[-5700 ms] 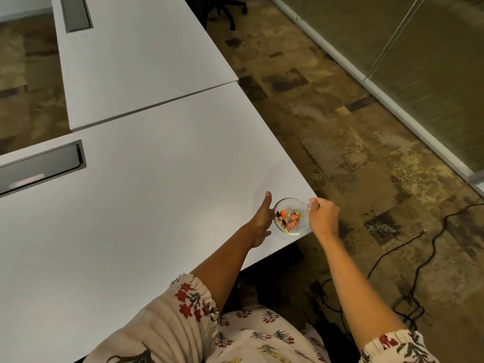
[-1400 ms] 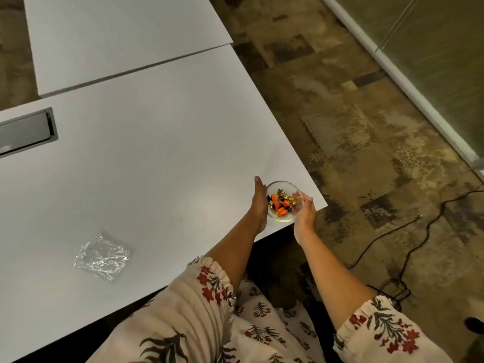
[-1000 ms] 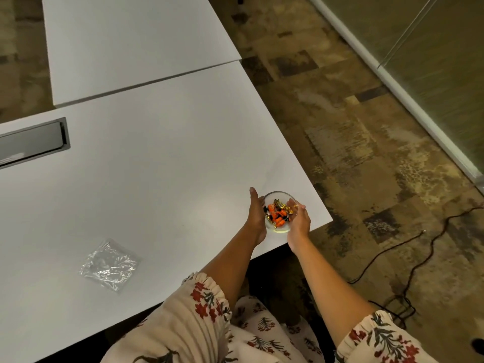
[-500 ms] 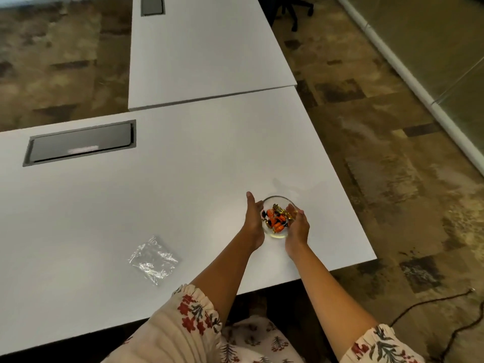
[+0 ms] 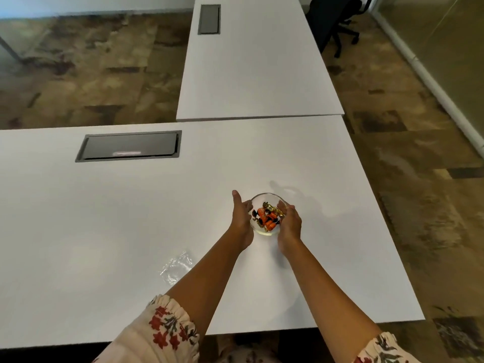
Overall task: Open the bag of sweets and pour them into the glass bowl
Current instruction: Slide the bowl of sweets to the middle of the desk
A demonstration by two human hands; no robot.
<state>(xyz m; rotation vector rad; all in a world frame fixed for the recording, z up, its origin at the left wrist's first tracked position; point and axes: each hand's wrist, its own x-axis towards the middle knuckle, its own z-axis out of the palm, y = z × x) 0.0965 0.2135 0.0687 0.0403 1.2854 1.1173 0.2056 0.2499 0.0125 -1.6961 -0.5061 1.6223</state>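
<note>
Glass bowl [image 5: 267, 205]: held over the white bench [image 5: 104, 218] at frame centre, moved inward from the bench's right corner.
Sweets [image 5: 267, 216]: contained in the bowl.
Left hand [image 5: 240, 218]: fingers pressed against the bowl's left wall.
Right hand [image 5: 289, 225]: fingers wrapped round its right wall.
Empty bag [image 5: 176, 266]: laid flat lower left of the bowl, partly hidden by the left forearm.

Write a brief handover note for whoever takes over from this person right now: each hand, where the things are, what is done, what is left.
Left hand: cupped on the glass bowl's left side.
Right hand: cupped on its right side.
The bowl is over the white table, with the sweets inside.
The clear bag lies flat and looks empty, near the left forearm.
Done: bag opened, sweets poured.
Left: apparently only letting go of the bowl.
</note>
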